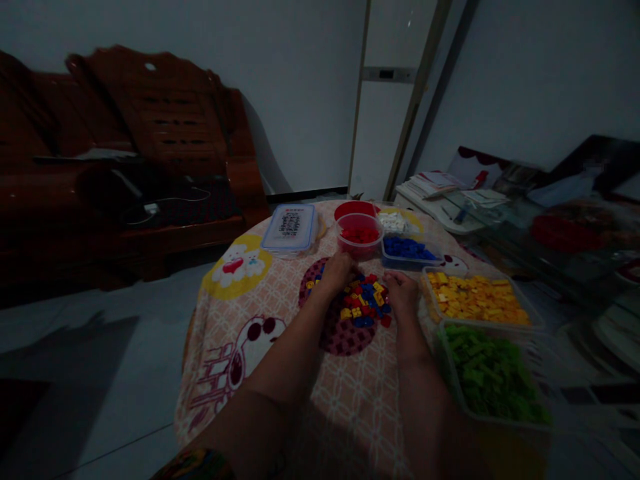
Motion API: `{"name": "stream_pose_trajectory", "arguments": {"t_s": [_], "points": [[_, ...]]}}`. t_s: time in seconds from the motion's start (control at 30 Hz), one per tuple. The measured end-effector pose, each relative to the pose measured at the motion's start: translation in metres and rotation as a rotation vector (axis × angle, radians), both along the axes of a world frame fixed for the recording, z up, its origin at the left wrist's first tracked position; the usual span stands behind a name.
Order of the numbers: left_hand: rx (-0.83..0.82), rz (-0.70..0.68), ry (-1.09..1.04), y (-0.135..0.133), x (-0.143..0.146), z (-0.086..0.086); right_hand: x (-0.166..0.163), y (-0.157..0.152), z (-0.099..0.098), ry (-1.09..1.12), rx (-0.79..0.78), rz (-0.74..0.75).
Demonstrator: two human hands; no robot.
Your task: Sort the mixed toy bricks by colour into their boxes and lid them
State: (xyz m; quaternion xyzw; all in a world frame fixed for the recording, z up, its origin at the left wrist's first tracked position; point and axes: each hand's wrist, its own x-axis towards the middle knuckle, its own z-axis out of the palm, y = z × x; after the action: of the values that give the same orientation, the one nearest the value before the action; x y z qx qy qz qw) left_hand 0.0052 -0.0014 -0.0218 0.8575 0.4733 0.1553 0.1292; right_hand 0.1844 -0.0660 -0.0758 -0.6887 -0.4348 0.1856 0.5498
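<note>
Loose red, blue and yellow toy bricks [367,300] lie in a mixed heap on the patterned tablecloth [350,400]. At the heap's far left edge is my left hand [338,273], its fingers curled together just in front of the round tub of red bricks [359,230]. My right hand [403,291] is at the right side of the heap with thumb and fingers pinched. Whatever either hand grips is too small and dark to make out. A few more bricks [311,285] show left of my left wrist, partly covered by the arm.
Right of the hands stand boxes of blue bricks [407,250], yellow bricks [477,300] and green bricks [493,373]. White pieces [393,223] and a red lid [357,211] are at the back. A lidded box [290,228] sits back left. A wooden bench [165,133] stands beyond.
</note>
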Motion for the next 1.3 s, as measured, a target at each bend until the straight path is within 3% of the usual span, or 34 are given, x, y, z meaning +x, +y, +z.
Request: {"name": "stream_pose_trajectory", "arguments": {"t_s": [0.17,0.37,0.5,0.63,0.77,0.9,1.03,1.2,1.3], "points": [[-0.051,0.015,-0.071,0.006,-0.008,0.008,-0.001,-0.002,0.006,0.044,-0.011,-0.011],[-0.204,0.04,-0.3,0.017,-0.039,0.029,-0.002,-0.002,0.008,0.05,0.005,-0.004],[-0.265,0.035,-0.458,0.019,-0.048,0.03,-0.001,-0.002,0.006,0.047,-0.006,-0.015],[-0.316,0.064,-0.647,0.02,-0.035,0.021,-0.001,-0.002,0.005,0.036,-0.002,-0.015],[-0.408,0.117,-1.055,0.022,-0.01,0.012,-0.001,-0.002,0.004,0.031,-0.012,0.001],[-0.407,0.02,-1.298,0.025,0.002,0.01,0.0,-0.002,0.003,0.037,-0.015,0.007],[-0.291,-0.029,-1.153,0.028,-0.014,0.017,0.0,-0.001,0.002,0.06,-0.015,0.002],[-0.318,-0.075,-0.507,0.018,-0.044,0.034,0.001,0.0,0.0,0.046,-0.01,-0.001],[-0.338,-0.084,-0.183,0.01,-0.048,0.038,0.002,0.001,-0.002,0.044,-0.002,0.004]]}}
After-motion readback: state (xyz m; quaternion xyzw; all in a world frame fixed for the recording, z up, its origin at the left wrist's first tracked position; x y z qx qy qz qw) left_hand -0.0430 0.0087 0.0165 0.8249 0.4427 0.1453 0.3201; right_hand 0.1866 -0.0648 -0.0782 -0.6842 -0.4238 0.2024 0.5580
